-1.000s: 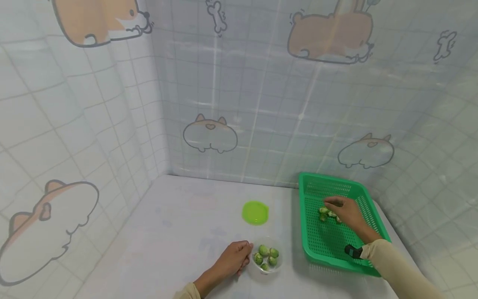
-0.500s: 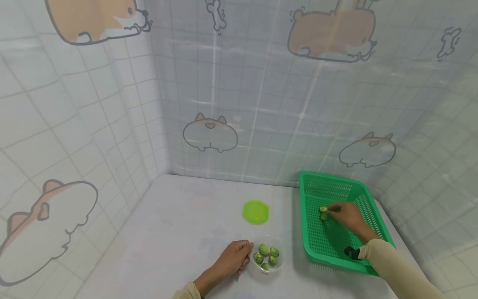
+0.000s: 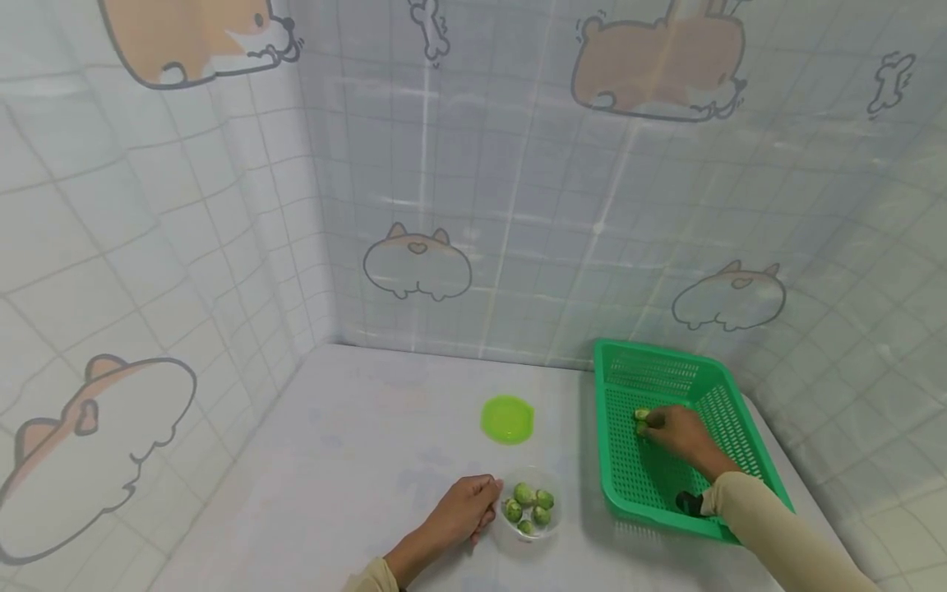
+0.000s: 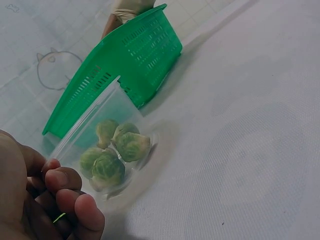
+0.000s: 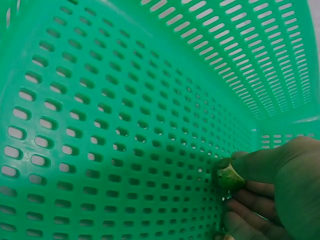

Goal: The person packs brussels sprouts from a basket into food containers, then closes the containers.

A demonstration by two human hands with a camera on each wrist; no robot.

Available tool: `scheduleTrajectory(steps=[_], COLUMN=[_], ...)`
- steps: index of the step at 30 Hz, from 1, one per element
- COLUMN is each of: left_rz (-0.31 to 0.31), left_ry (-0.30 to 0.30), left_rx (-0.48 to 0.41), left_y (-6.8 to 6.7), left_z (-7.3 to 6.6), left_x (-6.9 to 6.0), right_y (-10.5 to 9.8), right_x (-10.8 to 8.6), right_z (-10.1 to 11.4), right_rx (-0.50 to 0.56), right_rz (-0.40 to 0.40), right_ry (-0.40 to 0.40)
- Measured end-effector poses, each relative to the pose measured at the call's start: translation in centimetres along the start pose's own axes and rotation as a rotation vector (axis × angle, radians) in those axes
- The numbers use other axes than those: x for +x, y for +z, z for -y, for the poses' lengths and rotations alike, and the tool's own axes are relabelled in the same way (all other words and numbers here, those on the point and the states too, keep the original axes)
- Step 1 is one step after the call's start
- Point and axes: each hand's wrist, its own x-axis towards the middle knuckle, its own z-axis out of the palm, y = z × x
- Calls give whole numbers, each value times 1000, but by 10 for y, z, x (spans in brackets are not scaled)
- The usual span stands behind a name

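We see that the right hand (image 3: 678,433) has dipped lower in the green basket (image 3: 602,452) since a second ago, when it was up above the little sprouts. Now its thumb and fingers pinch one sprout (image 5: 230,179) near the basket's floor. We can spot a bit of one more at the bottom of the right wrist view, just under the fingers.

Our left hand (image 3: 466,506) has stayed where it was, with its fingers curled, and it holds the clear bowl (image 4: 122,102) by the rim. Green sprouts (image 3: 523,494) sit in that bowl (five that we can count), some of them touching. The bowl stands on the white tabletop (image 3: 333,460), to the left of the basket and apart from it. Behind the bowl we see a bright green lid (image 3: 506,420) lying flat. At the back hangs a sheet (image 3: 533,205) with dog drawings.
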Motion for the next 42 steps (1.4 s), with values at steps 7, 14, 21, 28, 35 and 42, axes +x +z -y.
scheduleTrajectory(steps=[7,14,21,28,35,42], left_rz=[6,0,-3,0,-2,-8], left_ry=[8,9,11,11,8,-5], left_rx=[-4,2,10,1,7,8], left_y=[-1,-1,0,-1,-1,-1], left_z=[-1,-2,-2,-2,-3,-3], left_x=[-2,-4,-3,-4,-3,-2], right_y=[0,0,0,2,3,0], right_x=[-1,-1,-1,2,3,2], right_z=[3,6,9,8,7,4], right_rx=[-6,-23,-49,-69,-53,5], right_rz=[22,28,21,21,25,33], right_ry=[52,53,28,26,39,49])
